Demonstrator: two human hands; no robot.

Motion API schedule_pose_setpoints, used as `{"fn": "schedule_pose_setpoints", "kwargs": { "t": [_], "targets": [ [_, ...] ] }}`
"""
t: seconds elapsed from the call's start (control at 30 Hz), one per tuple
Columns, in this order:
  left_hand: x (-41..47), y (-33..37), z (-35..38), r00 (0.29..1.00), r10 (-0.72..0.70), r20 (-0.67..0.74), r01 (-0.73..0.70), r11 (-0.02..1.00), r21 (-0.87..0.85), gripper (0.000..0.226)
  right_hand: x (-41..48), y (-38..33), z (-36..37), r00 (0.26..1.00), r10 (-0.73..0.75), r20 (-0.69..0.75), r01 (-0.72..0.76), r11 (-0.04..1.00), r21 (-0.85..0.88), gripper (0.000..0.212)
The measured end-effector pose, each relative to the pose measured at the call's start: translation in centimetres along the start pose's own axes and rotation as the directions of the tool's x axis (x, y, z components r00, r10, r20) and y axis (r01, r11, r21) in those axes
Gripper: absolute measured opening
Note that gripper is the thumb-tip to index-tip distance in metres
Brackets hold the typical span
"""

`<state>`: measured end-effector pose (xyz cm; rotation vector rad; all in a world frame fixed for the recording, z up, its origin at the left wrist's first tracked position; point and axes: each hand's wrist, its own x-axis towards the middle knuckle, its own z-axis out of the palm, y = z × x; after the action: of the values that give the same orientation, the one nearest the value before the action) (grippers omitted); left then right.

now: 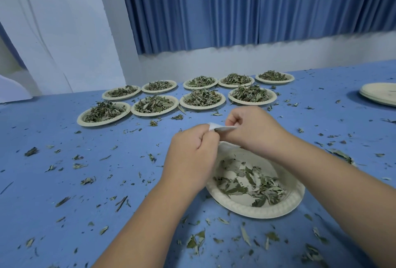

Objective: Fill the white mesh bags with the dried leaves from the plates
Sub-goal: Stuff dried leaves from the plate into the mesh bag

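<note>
Left hand and right hand each pinch an end of the bag, stretched crosswise between them, leaves on the plate just beneath, probably handiest to the right.

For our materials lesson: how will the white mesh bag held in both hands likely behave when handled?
Probably floppy: the white mesh bag lies creased between the left hand and right hand. Likely very light: fingertip pinches alone hold it up.
</note>
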<state>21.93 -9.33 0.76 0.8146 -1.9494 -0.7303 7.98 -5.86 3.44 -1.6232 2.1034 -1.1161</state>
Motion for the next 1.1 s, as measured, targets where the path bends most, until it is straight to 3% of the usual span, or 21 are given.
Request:
{"fn": "schedule_pose_setpoints", "kwargs": {
  "t": [0.1,0.3,0.47,0.7,0.93,1.03,1.1],
  "targets": [
    [0.1,-0.1,0.1,0.999,-0.041,-0.030,0.040,0.999,-0.022,0.026,-1.4,1.2,-2.3,0.996,-0.001,0.094,-0.012,0.991,0.136,0.034],
    [0.1,-0.2,0.3,0.991,-0.101,-0.092,0.097,0.994,-0.045,0.037,-4.2,2.2,-6.6,0.885,0.120,0.450,0.040,0.943,-0.330,0.073],
    [0.1,-0.3,0.4,0.986,-0.104,-0.133,0.099,0.994,-0.049,0.036,-5.9,1.5,-5.4,0.843,0.216,0.492,0.125,0.812,-0.570,0.082],
    [0.2,-0.5,0.2,0.972,-0.076,-0.221,0.068,0.997,-0.042,0.034,-6.7,0.3,-3.1,0.863,0.204,0.462,0.169,0.745,-0.645,0.056],
    [0.2,-0.7,-0.1,0.965,-0.074,-0.251,0.067,0.997,-0.036,0.031,-6.7,-0.5,-2.5,0.866,0.127,0.484,0.213,0.782,-0.586,0.032],
    [0.2,-0.8,-0.2,0.967,-0.065,-0.248,0.063,0.998,-0.015,0.033,-6.4,-1.1,-2.2,0.825,0.220,0.520,0.234,0.705,-0.669,0.035],
    [0.2,-0.8,-0.3,0.968,-0.063,-0.244,0.064,0.998,-0.005,0.035,-6.2,-1.0,-2.0,0.833,0.207,0.514,0.241,0.699,-0.673,0.027]
  ]
}}
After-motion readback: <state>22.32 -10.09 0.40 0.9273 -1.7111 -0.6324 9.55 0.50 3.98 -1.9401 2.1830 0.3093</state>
